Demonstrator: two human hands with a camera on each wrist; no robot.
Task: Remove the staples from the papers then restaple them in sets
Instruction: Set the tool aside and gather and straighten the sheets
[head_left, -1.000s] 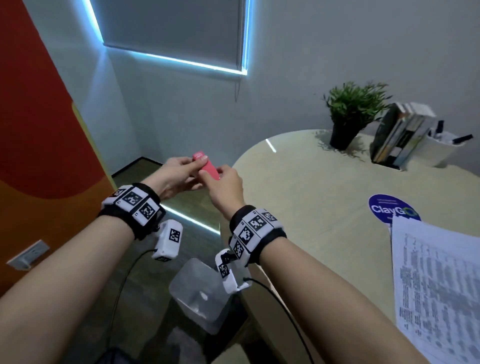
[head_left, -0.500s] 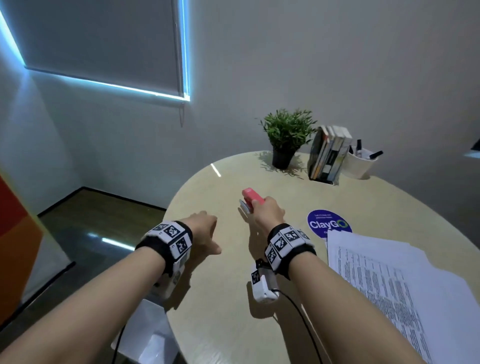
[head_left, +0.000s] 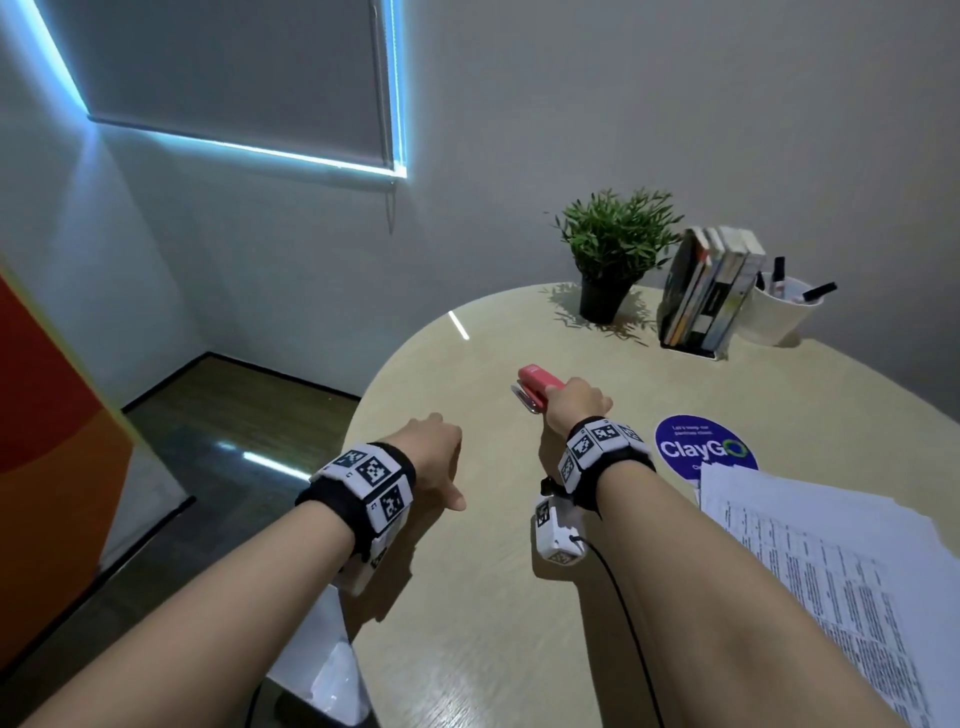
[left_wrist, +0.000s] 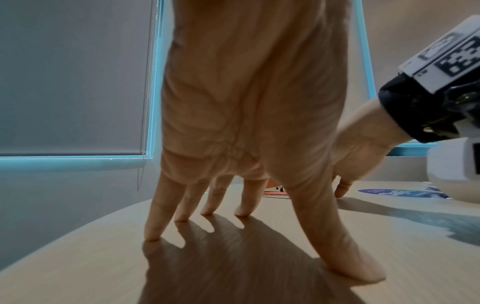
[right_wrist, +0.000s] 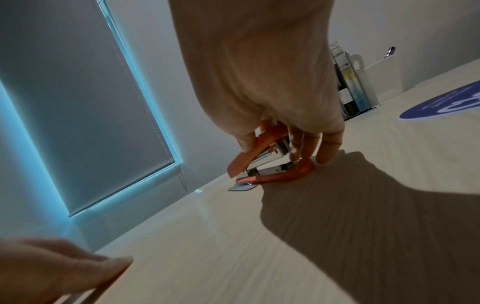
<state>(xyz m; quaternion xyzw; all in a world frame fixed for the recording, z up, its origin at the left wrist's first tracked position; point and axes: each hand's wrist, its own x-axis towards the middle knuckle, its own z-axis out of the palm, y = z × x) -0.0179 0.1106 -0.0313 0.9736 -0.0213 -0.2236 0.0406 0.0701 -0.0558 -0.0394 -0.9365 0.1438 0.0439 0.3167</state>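
We see the pink stapler (head_left: 537, 391) near the middle of the tabletop (head_left: 467, 623), its base resting on the wood in the right wrist view (right_wrist: 270, 174). Our right hand (head_left: 574, 405) grips it from above, fingers curled round the top arm and sides; that hand covers the stapler's rear half, so only the front end and a metal tongue show. Whether staples are loaded we cannot tell.

Our left hand (head_left: 436, 457) is apart from the stapler, near the tabletop's left edge. In the left wrist view the left hand (left_wrist: 249, 123) has straight, spread fingers whose tips touch the wood, holding nothing.

The papers (head_left: 831, 561) lie at the right edge of the tabletop, cut off by the frame; the print is too small to read, and we cannot make out any staples or how many sheets are stacked. Their top corner overlaps a round blue sticker (head_left: 701, 447), hiding its lower part.

Along the far edge stand a potted plant (head_left: 613, 249), a row of books (head_left: 711, 296) and a white pen cup (head_left: 784, 312). Below the near left edge a clear plastic bin (head_left: 322, 670) on the floor is partly hidden by our left arm.
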